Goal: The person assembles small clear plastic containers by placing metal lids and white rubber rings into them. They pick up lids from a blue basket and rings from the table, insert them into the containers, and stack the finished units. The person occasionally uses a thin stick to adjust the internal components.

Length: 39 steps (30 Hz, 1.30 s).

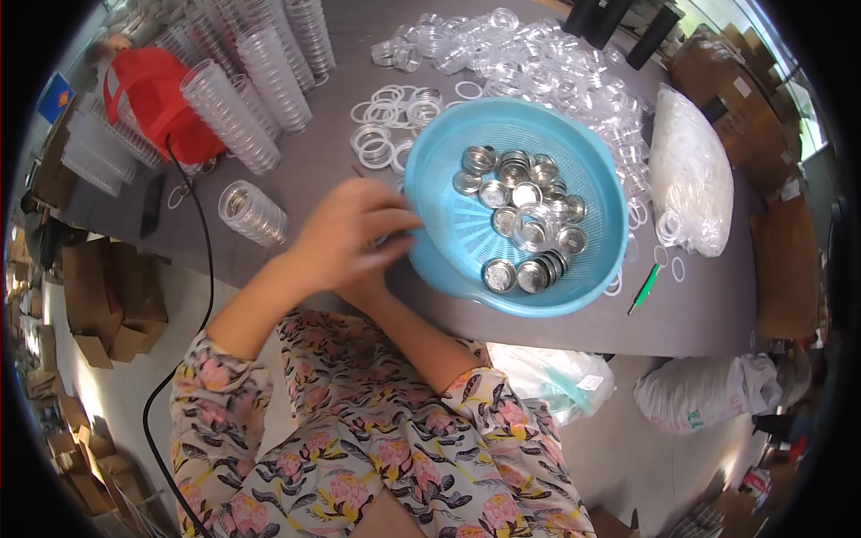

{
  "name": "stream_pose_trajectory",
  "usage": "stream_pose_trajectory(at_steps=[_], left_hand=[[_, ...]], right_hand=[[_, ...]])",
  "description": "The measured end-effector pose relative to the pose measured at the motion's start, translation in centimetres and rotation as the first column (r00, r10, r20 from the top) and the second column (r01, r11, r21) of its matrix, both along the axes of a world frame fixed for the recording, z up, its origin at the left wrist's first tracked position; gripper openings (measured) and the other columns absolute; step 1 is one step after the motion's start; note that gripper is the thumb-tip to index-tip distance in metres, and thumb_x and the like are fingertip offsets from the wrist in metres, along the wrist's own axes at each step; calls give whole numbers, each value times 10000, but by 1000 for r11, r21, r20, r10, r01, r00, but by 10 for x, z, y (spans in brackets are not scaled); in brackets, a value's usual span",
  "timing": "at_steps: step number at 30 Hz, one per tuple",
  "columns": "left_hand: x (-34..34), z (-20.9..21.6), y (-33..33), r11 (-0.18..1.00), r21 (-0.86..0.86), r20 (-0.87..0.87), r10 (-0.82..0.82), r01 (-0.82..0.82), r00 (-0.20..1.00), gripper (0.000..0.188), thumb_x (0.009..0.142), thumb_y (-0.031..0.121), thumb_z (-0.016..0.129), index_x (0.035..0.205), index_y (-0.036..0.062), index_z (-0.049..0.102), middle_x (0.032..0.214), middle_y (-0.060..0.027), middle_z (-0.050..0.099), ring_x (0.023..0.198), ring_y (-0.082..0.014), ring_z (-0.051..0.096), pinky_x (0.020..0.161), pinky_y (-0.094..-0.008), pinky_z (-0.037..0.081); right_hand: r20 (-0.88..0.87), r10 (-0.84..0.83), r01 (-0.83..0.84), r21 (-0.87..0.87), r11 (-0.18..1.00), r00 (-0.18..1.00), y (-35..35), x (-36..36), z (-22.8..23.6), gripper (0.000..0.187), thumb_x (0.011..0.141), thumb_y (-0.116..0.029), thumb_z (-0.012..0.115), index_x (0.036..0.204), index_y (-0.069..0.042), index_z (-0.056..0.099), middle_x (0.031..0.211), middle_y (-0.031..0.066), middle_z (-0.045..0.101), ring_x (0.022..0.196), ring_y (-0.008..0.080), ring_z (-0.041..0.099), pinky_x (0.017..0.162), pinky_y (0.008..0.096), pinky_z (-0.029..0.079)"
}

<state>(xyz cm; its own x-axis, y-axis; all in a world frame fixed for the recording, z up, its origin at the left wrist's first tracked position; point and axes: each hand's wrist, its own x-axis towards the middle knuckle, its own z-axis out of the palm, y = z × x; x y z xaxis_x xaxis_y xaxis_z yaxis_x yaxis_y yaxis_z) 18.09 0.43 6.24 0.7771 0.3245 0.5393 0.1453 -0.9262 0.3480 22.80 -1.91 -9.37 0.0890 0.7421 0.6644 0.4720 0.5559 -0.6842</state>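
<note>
My left hand [350,231], slightly blurred, is over the table at the left rim of a light blue plastic basket [429,152]. Its fingers bend together toward the rim; whatever is in them is too smeared to make out. My right hand [362,287] is beneath it, its fingers hidden behind the left hand. Inside the basket lie several round silver metal lids [526,195], some stacked, and a clear plastic ring-like piece [535,226]. White rings [380,112] are heaped on the table beyond my left hand. A short stack of clear round containers [253,213] lies to its left.
Tall stacks of clear cups [231,117] and a red bag [161,103] occupy the far left. Loose clear pieces [538,56] are piled behind the basket. At right are a filled clear bag [689,175] and a green pen-like tool [645,289]. A black cable [212,269] hangs over the left edge.
</note>
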Motion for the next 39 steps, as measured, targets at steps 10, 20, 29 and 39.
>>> stream_pose_trajectory(at_steps=[10, 20, 29, 39], left_hand=[[153, -42, -5, 930, -208, -834, -331, 303, 442, 137, 704, 116, 626, 831, 85, 669, 885, -62, 622, 923, -242, 588, 789, -390, 443], [44, -2, 12, 993, -84, 387, -45, 84, 921, 156, 670, 32, 646, 818, 84, 646, 780, -61, 612, 866, -232, 562, 797, -358, 420], [-102, -82, -17, 853, 82, -142, 522, -516, 841, 159, 730, 79, 662, 885, 61, 627, 909, -60, 596, 925, -266, 535, 896, -408, 355], [-102, -98, -19, 856, 15, -338, 492, -518, 803, 207, 807, 177, 638, 988, 78, 649, 1043, -47, 626, 1243, -292, 421, 1082, -585, 94]], right_hand=[[77, 67, -39, -314, 949, 995, 7, -7, -24, 675, 855, -278, 575, 1366, 59, 293, 1294, 245, 449, 1179, 342, 451, 1014, 456, 320], [126, 2, -4, 17, 1000, 992, 4, -5, -40, 724, 713, -264, 712, 1297, 23, 395, 1230, 197, 504, 1126, 345, 479, 957, 455, 353], [126, 24, 5, -220, 976, 992, -1, -3, -11, 779, 602, -235, 749, 1260, 9, 411, 1183, 160, 521, 1115, 321, 485, 965, 430, 350], [137, 34, 1, -245, 969, 990, -2, -2, -17, 798, 608, -217, 732, 1289, 17, 390, 1187, 155, 522, 1138, 320, 479, 983, 433, 343]])
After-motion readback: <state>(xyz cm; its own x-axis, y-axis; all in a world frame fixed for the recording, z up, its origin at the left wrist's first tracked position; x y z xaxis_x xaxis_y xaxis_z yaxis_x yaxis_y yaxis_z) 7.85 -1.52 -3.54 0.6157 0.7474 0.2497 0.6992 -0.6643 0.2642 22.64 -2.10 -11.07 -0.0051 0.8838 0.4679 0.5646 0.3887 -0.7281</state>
